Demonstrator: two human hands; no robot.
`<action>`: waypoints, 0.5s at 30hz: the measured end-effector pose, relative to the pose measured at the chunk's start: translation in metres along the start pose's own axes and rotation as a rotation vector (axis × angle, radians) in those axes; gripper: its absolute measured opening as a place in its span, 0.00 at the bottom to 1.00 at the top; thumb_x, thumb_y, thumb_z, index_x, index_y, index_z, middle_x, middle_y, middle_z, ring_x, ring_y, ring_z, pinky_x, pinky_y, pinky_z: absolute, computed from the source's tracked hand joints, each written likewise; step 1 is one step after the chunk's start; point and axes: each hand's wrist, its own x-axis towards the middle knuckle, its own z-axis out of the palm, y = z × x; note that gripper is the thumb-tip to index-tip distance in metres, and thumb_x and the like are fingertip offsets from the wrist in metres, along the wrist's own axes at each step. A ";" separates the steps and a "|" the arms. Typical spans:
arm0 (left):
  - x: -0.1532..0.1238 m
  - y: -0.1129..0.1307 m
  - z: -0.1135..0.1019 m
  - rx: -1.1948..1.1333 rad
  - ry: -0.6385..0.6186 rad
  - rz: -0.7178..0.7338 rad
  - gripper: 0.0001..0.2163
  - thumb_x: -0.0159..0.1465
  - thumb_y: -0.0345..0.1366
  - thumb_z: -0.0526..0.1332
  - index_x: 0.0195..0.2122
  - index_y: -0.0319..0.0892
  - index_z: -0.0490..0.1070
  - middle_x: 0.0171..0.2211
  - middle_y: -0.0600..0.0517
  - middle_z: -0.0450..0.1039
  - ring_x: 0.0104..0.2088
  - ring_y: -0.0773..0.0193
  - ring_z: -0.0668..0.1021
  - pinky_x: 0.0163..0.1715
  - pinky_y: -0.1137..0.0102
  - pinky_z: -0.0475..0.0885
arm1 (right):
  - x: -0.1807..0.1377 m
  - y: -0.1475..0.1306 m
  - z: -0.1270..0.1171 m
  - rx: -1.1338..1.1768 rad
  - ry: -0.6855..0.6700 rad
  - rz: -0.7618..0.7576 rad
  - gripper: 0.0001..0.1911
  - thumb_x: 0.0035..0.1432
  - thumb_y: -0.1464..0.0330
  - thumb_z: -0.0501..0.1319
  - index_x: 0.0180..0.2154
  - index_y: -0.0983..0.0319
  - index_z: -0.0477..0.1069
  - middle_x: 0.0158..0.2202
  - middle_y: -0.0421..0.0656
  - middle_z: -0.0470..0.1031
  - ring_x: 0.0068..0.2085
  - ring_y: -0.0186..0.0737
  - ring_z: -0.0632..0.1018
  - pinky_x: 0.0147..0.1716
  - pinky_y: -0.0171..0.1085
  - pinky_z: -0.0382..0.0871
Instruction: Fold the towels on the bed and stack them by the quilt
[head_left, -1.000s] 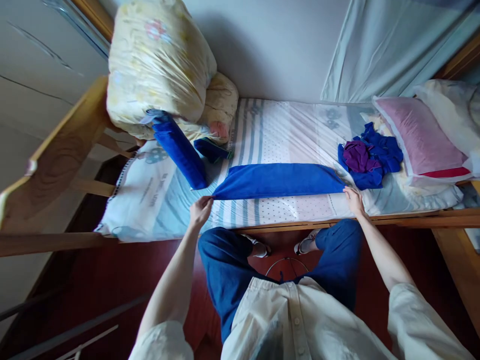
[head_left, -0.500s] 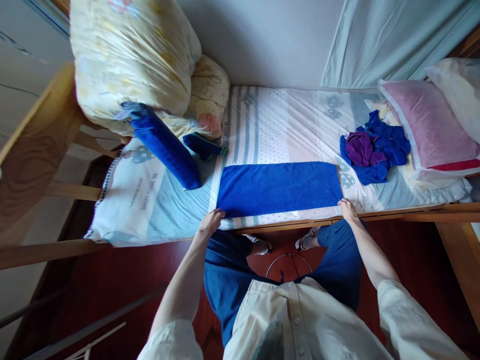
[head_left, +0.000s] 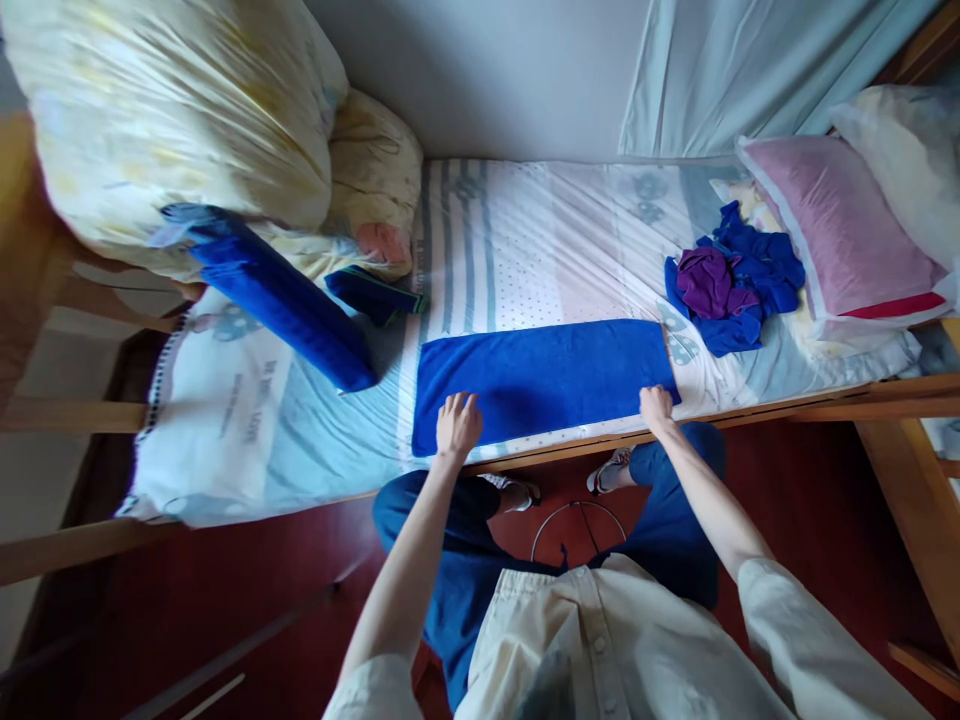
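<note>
Towel, blue, spread flat near the front edge of the bed. Left hand, right hand: half-curled over its near side; any grip, I cannot tell. Risk: uneven pull, rucking or skewing it.

1 blue cloth, plain in colour, lies spread out on the bed as a long rectangle. Its 2 long sides run roughly along the bed's front edge, the nearer 1 just inside it. The surface looks mostly flat, with faint darker patches.
</note>
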 end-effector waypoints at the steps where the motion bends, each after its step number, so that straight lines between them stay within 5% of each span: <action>1: 0.003 0.016 0.010 -0.076 0.068 -0.005 0.21 0.68 0.33 0.51 0.58 0.39 0.74 0.62 0.36 0.71 0.65 0.44 0.70 0.63 0.50 0.67 | 0.001 -0.019 0.003 0.027 -0.060 -0.040 0.16 0.65 0.80 0.54 0.44 0.70 0.81 0.45 0.62 0.81 0.48 0.51 0.81 0.51 0.44 0.73; 5: 0.000 0.059 0.055 -0.256 0.175 -0.077 0.25 0.70 0.35 0.49 0.67 0.36 0.65 0.71 0.37 0.59 0.73 0.48 0.59 0.71 0.47 0.54 | -0.001 -0.112 0.024 0.317 -0.057 -0.352 0.30 0.60 0.83 0.52 0.62 0.67 0.72 0.64 0.55 0.71 0.64 0.43 0.73 0.65 0.41 0.66; 10: -0.015 0.051 0.087 -0.303 0.261 -0.090 0.28 0.69 0.36 0.49 0.70 0.37 0.61 0.71 0.37 0.60 0.74 0.50 0.58 0.72 0.47 0.50 | -0.002 -0.221 0.067 0.647 0.006 -0.666 0.34 0.66 0.78 0.50 0.72 0.64 0.57 0.73 0.49 0.58 0.73 0.39 0.60 0.73 0.42 0.57; 15: -0.014 0.042 0.089 -0.292 0.239 -0.086 0.28 0.68 0.37 0.50 0.70 0.37 0.61 0.70 0.35 0.61 0.73 0.48 0.59 0.71 0.46 0.53 | 0.012 -0.243 0.106 0.697 0.009 -0.693 0.33 0.70 0.73 0.53 0.74 0.59 0.52 0.74 0.46 0.56 0.73 0.42 0.61 0.72 0.44 0.60</action>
